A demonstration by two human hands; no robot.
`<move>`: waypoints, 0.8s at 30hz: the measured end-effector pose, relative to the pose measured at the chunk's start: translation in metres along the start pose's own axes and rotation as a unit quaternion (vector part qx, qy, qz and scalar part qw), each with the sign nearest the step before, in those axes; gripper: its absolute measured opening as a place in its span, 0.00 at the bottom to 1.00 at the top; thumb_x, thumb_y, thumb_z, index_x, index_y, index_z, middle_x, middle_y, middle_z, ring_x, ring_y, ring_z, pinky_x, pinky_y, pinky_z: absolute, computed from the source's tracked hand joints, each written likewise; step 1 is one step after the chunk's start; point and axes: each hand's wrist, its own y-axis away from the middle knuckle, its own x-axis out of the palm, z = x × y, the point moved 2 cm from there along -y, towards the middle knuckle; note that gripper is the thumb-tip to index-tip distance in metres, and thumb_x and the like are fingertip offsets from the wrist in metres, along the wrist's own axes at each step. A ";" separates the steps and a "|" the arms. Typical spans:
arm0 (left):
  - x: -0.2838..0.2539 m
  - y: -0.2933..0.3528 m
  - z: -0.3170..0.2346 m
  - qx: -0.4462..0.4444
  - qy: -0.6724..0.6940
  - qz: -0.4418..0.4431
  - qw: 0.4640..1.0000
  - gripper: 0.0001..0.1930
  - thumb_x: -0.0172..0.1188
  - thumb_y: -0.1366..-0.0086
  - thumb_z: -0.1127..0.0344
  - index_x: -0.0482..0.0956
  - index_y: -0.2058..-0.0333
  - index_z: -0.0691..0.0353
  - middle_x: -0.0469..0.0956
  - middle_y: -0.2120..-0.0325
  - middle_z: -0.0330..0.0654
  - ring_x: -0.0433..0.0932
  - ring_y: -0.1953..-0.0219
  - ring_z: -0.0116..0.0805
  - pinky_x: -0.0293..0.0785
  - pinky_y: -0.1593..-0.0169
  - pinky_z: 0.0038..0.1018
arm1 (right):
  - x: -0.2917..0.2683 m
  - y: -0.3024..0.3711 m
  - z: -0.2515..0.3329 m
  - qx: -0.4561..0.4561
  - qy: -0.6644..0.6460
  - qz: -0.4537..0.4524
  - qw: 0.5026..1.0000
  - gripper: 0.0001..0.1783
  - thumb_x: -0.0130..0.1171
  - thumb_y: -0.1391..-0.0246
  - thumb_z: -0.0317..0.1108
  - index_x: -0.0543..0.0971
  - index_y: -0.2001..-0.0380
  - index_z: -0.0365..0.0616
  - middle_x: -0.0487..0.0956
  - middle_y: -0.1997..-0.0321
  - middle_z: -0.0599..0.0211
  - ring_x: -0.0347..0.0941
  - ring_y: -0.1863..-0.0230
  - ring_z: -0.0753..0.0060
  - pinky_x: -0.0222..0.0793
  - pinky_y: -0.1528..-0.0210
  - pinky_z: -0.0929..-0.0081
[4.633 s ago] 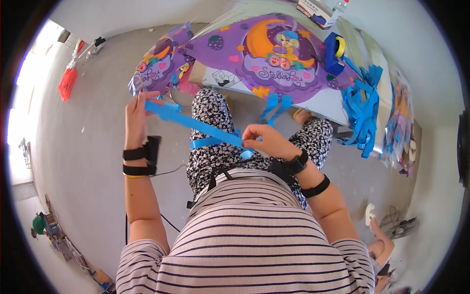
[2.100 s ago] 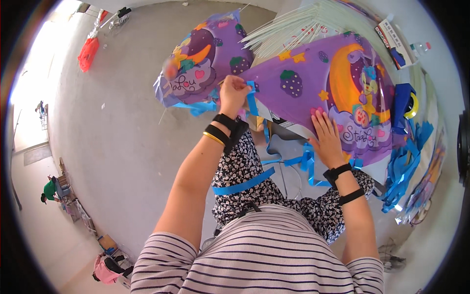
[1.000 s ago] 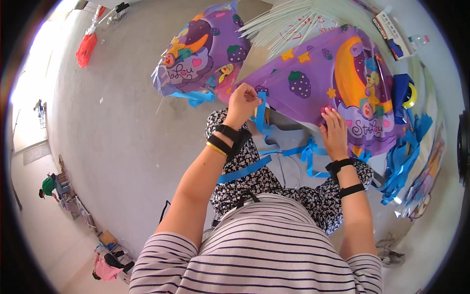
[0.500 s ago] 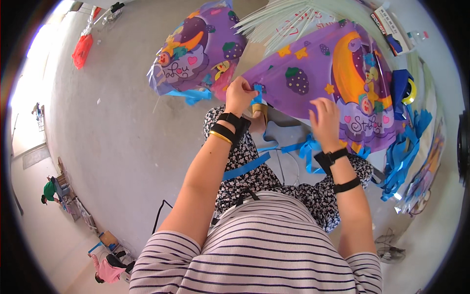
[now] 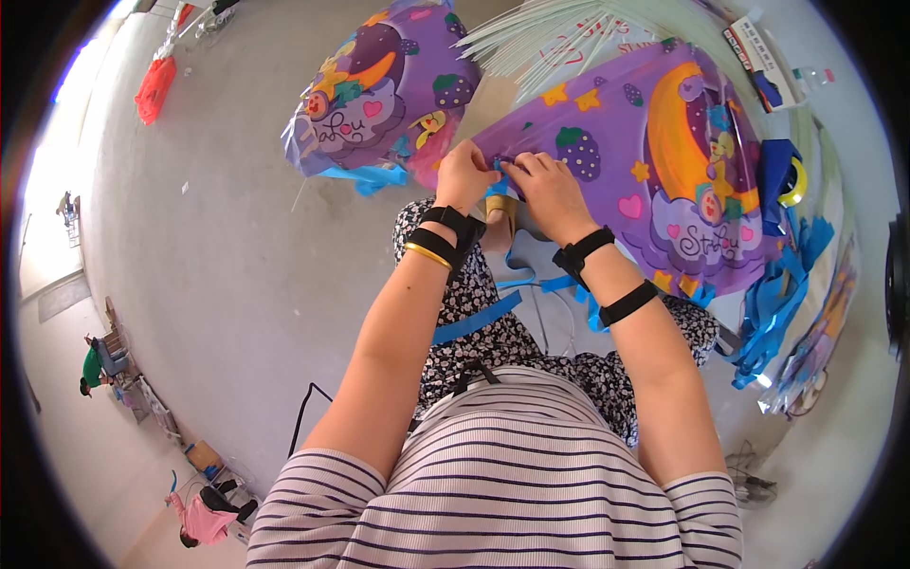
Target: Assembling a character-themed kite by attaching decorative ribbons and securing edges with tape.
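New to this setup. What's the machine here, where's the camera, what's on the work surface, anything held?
There's no machine, just a bare left hand and a bare right hand. The view comes from the left of two fisheye cameras worn on the head, looking down, so straight edges bend.

In front lies a glossy purple sheet printed with an orange moon, with thin pale sticks beyond it. Rightward are a dark-blue tape dispenser and loose blue strips.

Both hands meet at a narrow blue strip by the sheet's left corner; their exact grip is unclear.
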 end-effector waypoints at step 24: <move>-0.005 0.020 -0.013 0.014 -0.113 -0.026 0.993 0.17 0.77 0.54 0.68 0.74 0.73 0.61 0.79 0.74 0.43 0.80 0.68 0.46 0.75 0.64 0.36 | 0.003 0.002 0.001 -0.017 0.048 -0.037 0.998 0.24 0.59 0.46 0.33 0.79 0.44 0.49 0.75 0.49 0.71 0.72 0.44 0.68 0.68 0.44 0.66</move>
